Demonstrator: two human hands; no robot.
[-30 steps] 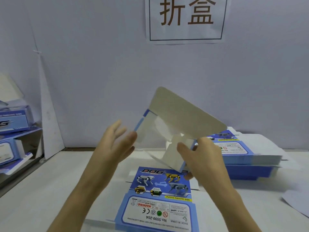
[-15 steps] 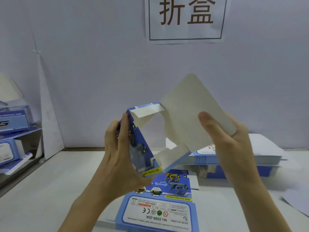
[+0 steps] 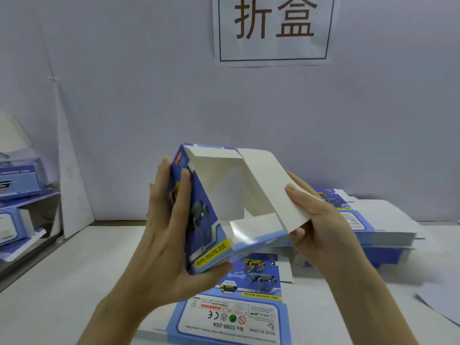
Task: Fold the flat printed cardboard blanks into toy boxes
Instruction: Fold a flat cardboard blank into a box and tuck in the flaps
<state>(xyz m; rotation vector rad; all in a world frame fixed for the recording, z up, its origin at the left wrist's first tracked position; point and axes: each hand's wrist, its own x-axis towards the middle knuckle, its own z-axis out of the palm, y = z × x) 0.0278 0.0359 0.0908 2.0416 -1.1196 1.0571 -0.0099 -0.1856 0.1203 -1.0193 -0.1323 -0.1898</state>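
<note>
Cardboard blank (image 3: pixel 209 225), partly opened into a box shape, is held in the air above the table (image 3: pixel 74 270), between both hands. The left hand (image 3: pixel 169 240) grasps the blue printed side panel, with fingers laid along the printed face and the thumb under the lower corner. The right hand (image 3: pixel 321 227) pinches the large white flap (image 3: pixel 268 185), with the thumb on its inner face and fingers behind. The flap tilts outward to the right and the interior faces the camera. Directly below, one flat blank (image 3: pixel 239 312) lies printed side up on the table. A stack of blanks (image 3: pixel 378 230) lies to the right, behind the right hand. Folded boxes (image 3: pixel 20 178) sit on shelving at far left. A paper sign (image 3: pixel 273 28) hangs on the wall.
</note>
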